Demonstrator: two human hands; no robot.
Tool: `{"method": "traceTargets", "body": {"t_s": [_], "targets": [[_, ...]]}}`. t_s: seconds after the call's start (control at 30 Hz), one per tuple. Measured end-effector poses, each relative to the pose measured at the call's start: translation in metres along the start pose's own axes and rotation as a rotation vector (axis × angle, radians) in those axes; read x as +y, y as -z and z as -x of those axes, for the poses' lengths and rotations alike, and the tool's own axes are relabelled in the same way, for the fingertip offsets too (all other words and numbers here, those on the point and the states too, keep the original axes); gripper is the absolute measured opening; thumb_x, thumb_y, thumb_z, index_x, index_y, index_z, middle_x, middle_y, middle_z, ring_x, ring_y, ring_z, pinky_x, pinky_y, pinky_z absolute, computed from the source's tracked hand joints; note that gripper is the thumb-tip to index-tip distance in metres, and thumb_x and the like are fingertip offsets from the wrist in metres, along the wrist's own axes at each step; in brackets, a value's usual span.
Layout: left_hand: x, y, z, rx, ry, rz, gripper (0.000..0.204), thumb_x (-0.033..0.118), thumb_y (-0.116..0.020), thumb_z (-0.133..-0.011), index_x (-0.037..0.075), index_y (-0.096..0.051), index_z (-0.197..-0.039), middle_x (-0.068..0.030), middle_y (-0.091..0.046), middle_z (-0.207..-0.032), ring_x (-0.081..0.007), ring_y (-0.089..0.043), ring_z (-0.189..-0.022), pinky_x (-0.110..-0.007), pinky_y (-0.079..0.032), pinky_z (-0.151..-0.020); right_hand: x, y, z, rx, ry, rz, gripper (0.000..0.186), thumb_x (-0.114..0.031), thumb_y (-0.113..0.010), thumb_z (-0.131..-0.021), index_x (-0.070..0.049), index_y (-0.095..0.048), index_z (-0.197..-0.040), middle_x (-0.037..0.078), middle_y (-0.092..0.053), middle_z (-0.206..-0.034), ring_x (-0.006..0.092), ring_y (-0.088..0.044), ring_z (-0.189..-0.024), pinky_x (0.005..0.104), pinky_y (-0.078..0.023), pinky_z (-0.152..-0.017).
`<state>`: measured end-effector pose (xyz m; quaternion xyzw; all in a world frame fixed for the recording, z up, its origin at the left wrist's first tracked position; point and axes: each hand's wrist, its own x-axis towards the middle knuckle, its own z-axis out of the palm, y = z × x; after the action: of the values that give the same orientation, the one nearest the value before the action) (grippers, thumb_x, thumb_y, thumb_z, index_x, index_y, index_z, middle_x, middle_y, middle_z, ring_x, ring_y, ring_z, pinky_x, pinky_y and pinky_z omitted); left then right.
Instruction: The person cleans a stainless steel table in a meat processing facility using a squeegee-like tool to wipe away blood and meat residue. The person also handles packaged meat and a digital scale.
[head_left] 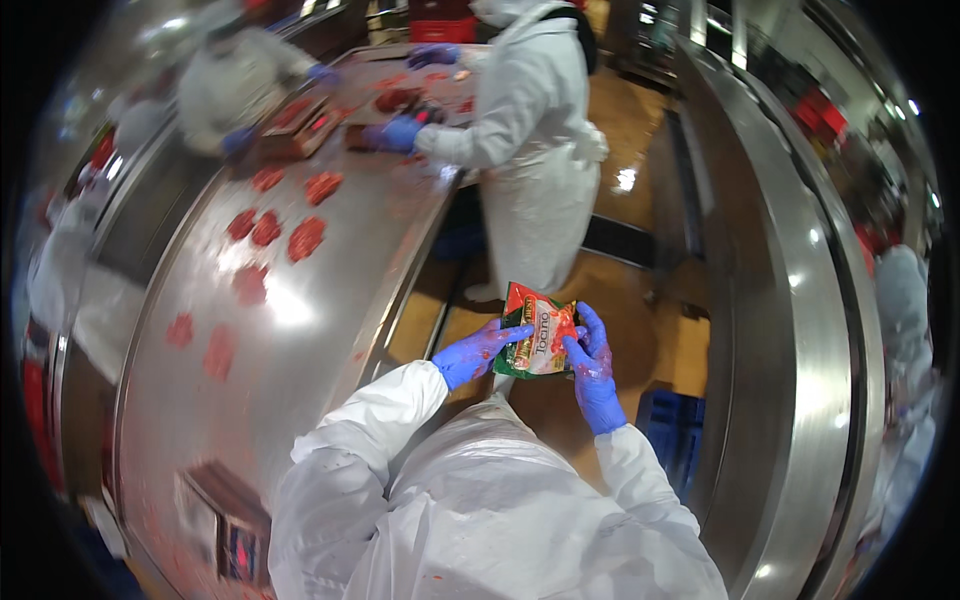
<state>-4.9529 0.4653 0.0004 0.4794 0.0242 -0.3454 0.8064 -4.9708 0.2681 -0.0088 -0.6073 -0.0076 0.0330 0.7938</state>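
The red-and-green packet [537, 350] lies directly between the two hands, held up in front of the body, right of the bench [335, 290]. The left hand [476, 354] pinches its left edge, the right hand [592, 362] its right, so neither is nearer. Its long axis seems to point away from the body, though fisheye bending makes that uncertain.

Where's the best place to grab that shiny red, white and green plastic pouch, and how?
Probably by its left and right edges, one hand from each side. The red, white and green plastic pouch looks wide and thin, tilted slightly, printed face up. The blue-gloved left hand and blue-gloved right hand hold it there.
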Motion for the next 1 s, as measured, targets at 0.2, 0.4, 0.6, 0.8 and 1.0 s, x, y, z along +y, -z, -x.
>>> {"method": "traceTargets", "body": {"t_s": [0.2,0.4,0.6,0.8,1.0], "targets": [[0.032,-0.011,-0.163,-0.211,-0.096,-0.217,0.041,0.026,-0.059,-0.091,0.000,-0.052,-0.122,-0.0077,-0.062,-0.112,-0.0132,-0.059,-0.100,-0.030,-0.046,-0.090,-0.001,0.116,-0.089,0.451,0.133,0.701,0.088,-0.022,-0.074,-0.077,-0.005,-0.021,-0.144,0.016,-0.050,-0.121,0.0258,-0.048,-0.114,0.0383,-0.040,-0.096],[0.097,-0.065,-0.274,-0.214,-0.133,-0.483,0.039,0.034,-0.057,-0.092,0.002,-0.058,-0.113,-0.0032,-0.061,-0.087,-0.0085,-0.054,-0.077,-0.028,-0.045,-0.075,-0.004,0.217,-0.182,0.245,-0.286,-0.124,0.059,-0.023,-0.072,-0.081,-0.001,-0.045,-0.129,0.010,-0.060,-0.114,0.0186,-0.057,-0.101,0.0303,-0.044,-0.089],[0.063,-0.043,-0.450,-0.219,-0.009,-0.868,0.046,0.044,-0.050,-0.093,-0.001,-0.060,-0.093,-0.0076,-0.060,-0.077,-0.0108,-0.052,-0.072,-0.033,-0.043,-0.067,0.010,0.290,-0.269,0.388,-0.326,-0.120,0.029,-0.018,-0.065,-0.083,-0.004,-0.062,-0.108,0.004,-0.067,-0.094,0.0121,-0.061,-0.081,0.0256,-0.049,-0.076],[0.108,-0.055,-0.539,0.030,-0.164,-0.969,0.047,0.043,-0.047,-0.094,-0.002,-0.055,-0.081,-0.0041,-0.048,-0.062,-0.0156,-0.043,-0.060,-0.035,-0.039,-0.059,0.086,0.407,-0.399,0.639,-0.431,-0.089,0.020,-0.022,-0.063,-0.082,-0.007,-0.064,-0.096,0.003,-0.062,-0.079,0.0123,-0.057,-0.067,0.0286,-0.046,-0.055],[0.183,-0.023,-0.626,0.212,-0.491,-0.906,0.048,0.044,-0.044,-0.096,-0.003,-0.049,-0.088,-0.0106,-0.046,-0.075,-0.0209,-0.044,-0.071,-0.036,-0.038,-0.069,0.096,0.491,-0.578,0.759,-0.272,0.153,0.020,-0.025,-0.060,-0.085,-0.010,-0.059,-0.098,0.006,-0.059,-0.071,0.0136,-0.051,-0.049,0.0276,-0.040,-0.043]]}}
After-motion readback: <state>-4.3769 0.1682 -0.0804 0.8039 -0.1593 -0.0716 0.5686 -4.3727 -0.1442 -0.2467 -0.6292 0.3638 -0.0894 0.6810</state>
